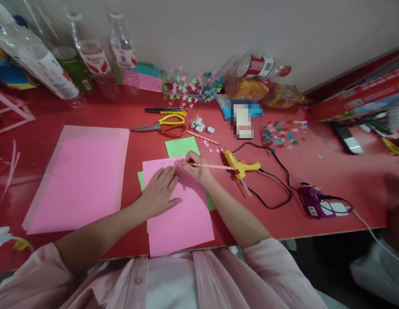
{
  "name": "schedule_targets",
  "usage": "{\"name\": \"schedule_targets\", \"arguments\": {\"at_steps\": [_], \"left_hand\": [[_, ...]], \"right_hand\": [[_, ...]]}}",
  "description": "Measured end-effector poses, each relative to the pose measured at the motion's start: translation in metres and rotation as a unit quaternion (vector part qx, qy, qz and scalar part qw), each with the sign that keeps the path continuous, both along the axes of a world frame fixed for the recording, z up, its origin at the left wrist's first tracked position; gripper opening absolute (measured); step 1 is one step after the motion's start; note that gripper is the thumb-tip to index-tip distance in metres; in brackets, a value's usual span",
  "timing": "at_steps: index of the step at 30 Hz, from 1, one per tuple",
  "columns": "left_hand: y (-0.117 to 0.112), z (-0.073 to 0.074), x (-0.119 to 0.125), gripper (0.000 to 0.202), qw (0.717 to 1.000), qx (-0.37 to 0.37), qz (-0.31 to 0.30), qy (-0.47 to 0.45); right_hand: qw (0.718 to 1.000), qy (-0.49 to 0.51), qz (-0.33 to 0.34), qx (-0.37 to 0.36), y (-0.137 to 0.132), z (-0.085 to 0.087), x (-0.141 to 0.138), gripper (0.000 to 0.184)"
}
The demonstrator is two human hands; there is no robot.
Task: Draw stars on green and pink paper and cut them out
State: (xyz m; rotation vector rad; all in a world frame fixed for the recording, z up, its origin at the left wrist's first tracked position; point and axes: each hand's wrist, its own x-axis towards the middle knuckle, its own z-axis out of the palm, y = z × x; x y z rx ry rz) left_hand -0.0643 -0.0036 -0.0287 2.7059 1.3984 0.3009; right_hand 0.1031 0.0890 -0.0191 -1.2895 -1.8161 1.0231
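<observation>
A pink sheet of paper lies in front of me, its near edge reaching past the table edge. Green paper shows from under it at the top and sides. My left hand rests flat on the sheet with its fingers stretched out. In my right hand is a pink patterned pencil, pinched close to its tip. The tip meets the upper part of the sheet, and the eraser end points right. A darker pink patch is beside the tip; whether it is a fold or shadow I cannot tell.
A stack of pink paper lies left. Scissors, a second pencil and star cutouts are behind. A yellow glue gun with its black cord is right, towards a purple box. Bottles line the wall.
</observation>
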Motion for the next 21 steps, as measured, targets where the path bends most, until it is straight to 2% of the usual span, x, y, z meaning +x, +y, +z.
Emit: {"name": "schedule_targets", "arguments": {"at_steps": [6, 15, 21], "left_hand": [[-0.0002, 0.0003, 0.0002, 0.066, 1.0, -0.009, 0.004, -0.014], [-0.0003, -0.0015, 0.0004, 0.066, 1.0, -0.014, 0.008, -0.022], [-0.0004, -0.0031, -0.0001, 0.067, 1.0, -0.007, 0.005, -0.028]], "right_hand": [[1.0, -0.009, 0.001, -0.004, 0.0, 0.0008, -0.0008, 0.018], [1.0, -0.02, 0.015, -0.001, -0.0013, 0.0016, -0.0035, 0.013], [1.0, -0.021, 0.022, -0.006, -0.0026, 0.0044, -0.0045, 0.019]]}}
